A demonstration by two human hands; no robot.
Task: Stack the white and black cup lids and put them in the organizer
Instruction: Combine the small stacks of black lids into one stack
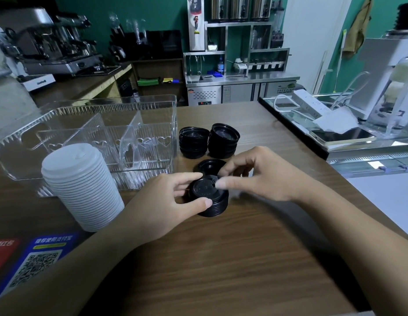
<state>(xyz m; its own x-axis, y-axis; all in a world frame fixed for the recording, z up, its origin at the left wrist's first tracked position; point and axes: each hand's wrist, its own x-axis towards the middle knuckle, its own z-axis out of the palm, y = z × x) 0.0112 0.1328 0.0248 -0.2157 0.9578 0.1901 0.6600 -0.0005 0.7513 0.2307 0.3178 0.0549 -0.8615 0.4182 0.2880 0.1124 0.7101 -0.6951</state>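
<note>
Head view: left hand (166, 199) curled round short black lid stack (209, 199), thumb at near rim, fingers at far side. Right hand (255, 176) pinching top lid w/ thumb and forefinger, other fingers loosely bent. Single black lid (209, 166) just behind stack. Two more black piles (193, 142) & (223, 140) further behind. Tall white lid stack (84, 188) left of it, well apart.

Risks, prob: top lid seated crooked → stack leaning or slipping once lifted; tall white stack toppling if bumped by left forearm.

Clear organizer (95, 133) behind-left of black stack: dividers visible, compartments holding no lids yet.
</note>
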